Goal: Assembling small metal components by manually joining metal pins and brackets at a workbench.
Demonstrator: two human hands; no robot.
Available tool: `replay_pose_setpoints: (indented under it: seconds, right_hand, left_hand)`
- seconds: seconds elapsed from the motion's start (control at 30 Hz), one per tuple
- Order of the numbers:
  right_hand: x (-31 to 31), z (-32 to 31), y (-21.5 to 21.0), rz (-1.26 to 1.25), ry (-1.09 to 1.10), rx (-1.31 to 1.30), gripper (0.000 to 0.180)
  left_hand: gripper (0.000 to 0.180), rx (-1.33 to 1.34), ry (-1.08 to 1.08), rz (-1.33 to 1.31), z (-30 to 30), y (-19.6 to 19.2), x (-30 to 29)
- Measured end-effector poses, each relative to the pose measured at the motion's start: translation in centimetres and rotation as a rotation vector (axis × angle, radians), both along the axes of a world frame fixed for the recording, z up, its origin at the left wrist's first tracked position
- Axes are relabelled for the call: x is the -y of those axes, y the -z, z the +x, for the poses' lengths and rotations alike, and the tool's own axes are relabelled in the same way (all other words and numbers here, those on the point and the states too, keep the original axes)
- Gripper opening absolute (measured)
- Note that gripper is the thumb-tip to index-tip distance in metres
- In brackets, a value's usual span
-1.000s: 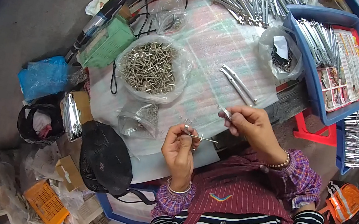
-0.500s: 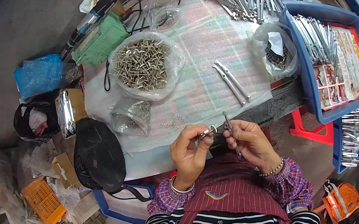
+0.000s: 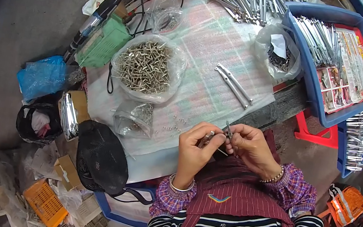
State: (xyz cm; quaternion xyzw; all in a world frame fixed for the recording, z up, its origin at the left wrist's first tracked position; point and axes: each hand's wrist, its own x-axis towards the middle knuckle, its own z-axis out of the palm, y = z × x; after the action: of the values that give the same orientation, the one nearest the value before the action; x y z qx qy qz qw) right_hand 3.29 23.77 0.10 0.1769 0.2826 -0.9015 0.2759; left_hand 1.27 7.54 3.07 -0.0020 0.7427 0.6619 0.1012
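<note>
Close to my body, at the table's near edge, my two hands meet fingertip to fingertip. My left hand [image 3: 195, 149] is closed on small metal pins [image 3: 209, 136], which look like the flat-headed ones in the large bag. Between the thumb and fingers of my right hand [image 3: 255, 150] is a slim dark metal piece [image 3: 228, 128], its tip pointing up and away. The fingers hide most of both parts and where they touch. Two chrome bars [image 3: 235, 86] lie side by side just beyond my hands. Left of them stands the open plastic bag of headed metal pins [image 3: 145, 67].
Loose small metal bits [image 3: 176, 123] and a smaller clear bag [image 3: 134, 120] lie left of my hands. A blue tray [image 3: 309, 90] of chrome bars overhangs the table's right edge, beside a bag of dark parts [image 3: 278, 58]. A black mesh cap [image 3: 103, 158] sits at the near left corner.
My left hand has moved right and closer to my right hand, so the fingertips now meet. The pins have come up against the dark metal piece. The things on the table lie as before.
</note>
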Motion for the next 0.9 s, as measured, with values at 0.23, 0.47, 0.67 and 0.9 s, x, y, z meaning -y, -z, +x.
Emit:
replay_pose_setpoints:
  seconds: [0.23,0.47,0.67,0.9]
  right_hand:
    - [0.2,0.2,-0.3,0.154,0.047,-0.157,0.018]
    - [0.3,0.3,-0.1,0.158,0.060,-0.144,0.016]
    - [0.3,0.3,-0.1,0.113,0.039,-0.067,0.017]
    - [0.3,0.4,0.3,0.049,0.032,-0.038,0.019]
  left_hand:
    - [0.006,0.042,-0.003,0.119,0.3,1.1,0.3]
    - [0.004,0.143,0.013,0.270,0.3,0.8,0.0]
    - [0.004,0.069,-0.017,0.188,0.5,1.3,0.0]
    - [0.008,-0.164,-0.037,-0.057,0.5,0.4,-0.5]
